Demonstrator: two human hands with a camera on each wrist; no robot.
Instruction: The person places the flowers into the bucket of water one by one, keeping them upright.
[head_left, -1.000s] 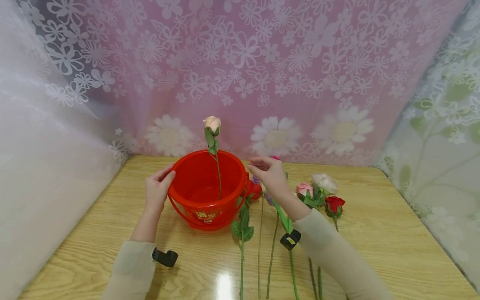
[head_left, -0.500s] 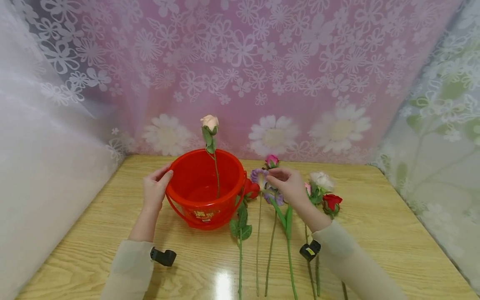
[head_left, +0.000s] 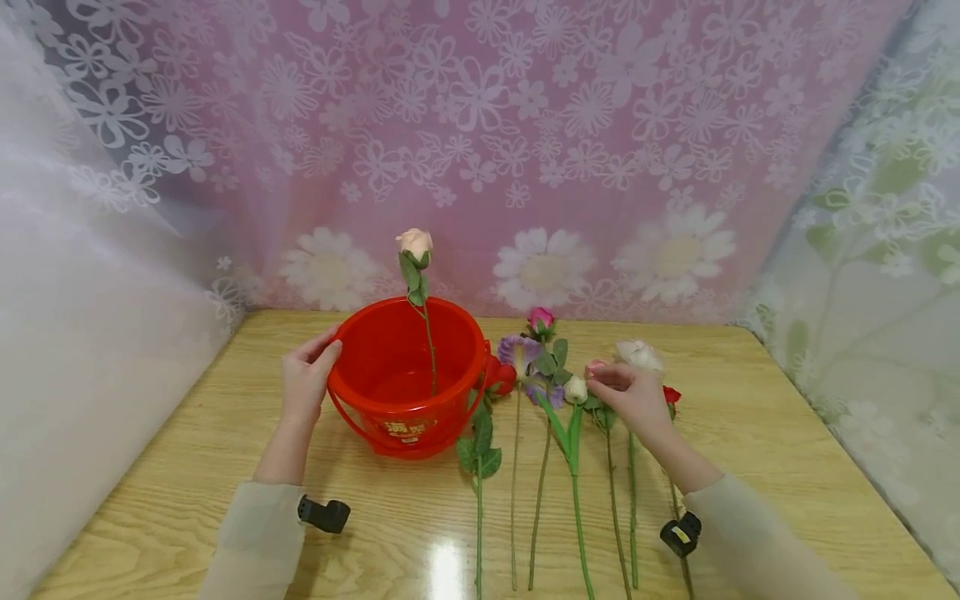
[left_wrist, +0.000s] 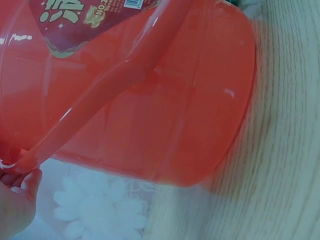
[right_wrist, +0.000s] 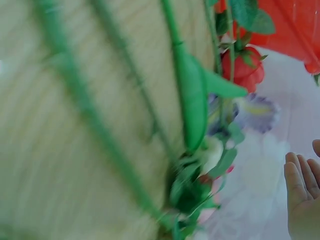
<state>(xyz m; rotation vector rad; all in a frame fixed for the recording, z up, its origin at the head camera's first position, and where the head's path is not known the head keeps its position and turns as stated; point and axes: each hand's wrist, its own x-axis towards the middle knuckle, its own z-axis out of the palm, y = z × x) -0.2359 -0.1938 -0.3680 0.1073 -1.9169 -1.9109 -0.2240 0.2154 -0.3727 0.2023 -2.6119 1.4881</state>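
A red plastic bucket (head_left: pixel 408 429) stands on the table, a single pale peach rose (head_left: pixel 415 243) leaning up out of it. My left hand (head_left: pixel 302 385) holds the bucket's left rim, thumb outside near the handle (left_wrist: pixel 100 95). Over the flowers on the right is my right hand (head_left: pixel 636 402), its fingers loosely bent and holding nothing. Its fingertips overlap the pink rose (head_left: pixel 596 367) in the head view and sit close to the white tulip (head_left: pixel 575 390). The red rose (head_left: pixel 671 395) is partly hidden behind this hand.
Several flowers lie with stems toward the front: a purple iris (head_left: pixel 519 352), a magenta rose (head_left: pixel 540 320), a white rose (head_left: pixel 640 357) and a red flower (head_left: pixel 500 377) against the bucket's right side. A floral curtain (head_left: pixel 480 167) hangs behind the wooden table (head_left: pixel 180 433).
My right hand has moved right and a little down, from beside the bucket to above the pink rose, uncovering the iris and tulip. The left hand keeps its hold on the rim.
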